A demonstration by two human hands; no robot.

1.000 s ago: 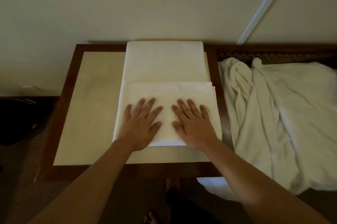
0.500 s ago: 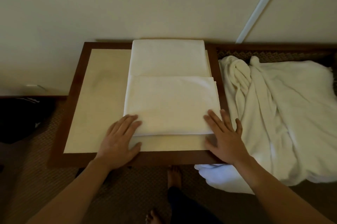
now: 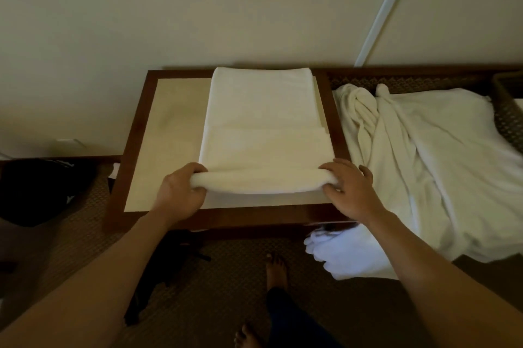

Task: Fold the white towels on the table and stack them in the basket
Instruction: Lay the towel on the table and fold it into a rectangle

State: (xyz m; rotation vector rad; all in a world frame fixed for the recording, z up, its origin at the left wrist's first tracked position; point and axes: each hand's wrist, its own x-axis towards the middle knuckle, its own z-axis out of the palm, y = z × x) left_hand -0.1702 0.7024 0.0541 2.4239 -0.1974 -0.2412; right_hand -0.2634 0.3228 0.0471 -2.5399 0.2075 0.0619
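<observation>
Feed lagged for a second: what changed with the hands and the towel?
Both hands slid from the towel's top out to its near corners; now the left hand and right hand grip and lift the folded towel's near edge. The towel pile at the right stayed put.

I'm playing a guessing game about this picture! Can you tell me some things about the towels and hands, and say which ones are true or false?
1. Both hands grip the near edge of the folded towel. True: left hand, right hand.
2. The towel lies on the floor. False: it lies on the table.
3. A rumpled heap of towels lies right of the table. True.
4. The left hand holds a cup. False: it grips the towel.
</observation>
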